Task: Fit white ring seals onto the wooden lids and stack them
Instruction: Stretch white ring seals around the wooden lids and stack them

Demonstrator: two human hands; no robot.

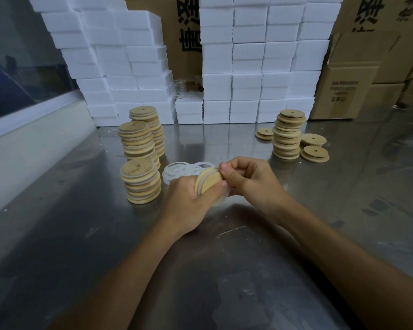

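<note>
Wooden lid (pixel 206 184), tilted above near-centre of steel table (pixel 248 282), gripped at rim by left hand (pixel 188 203), right hand (pixel 246 179) pinching soft stretchy ring seal (pixel 222 201) around its edge; seemingly light, rigid.

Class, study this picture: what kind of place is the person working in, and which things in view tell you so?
Probably a small packing or assembly workshop. Clues: stacks of identical wooden lids on a steel worktable, walls of white foam boxes, and printed cardboard cartons behind.
</note>
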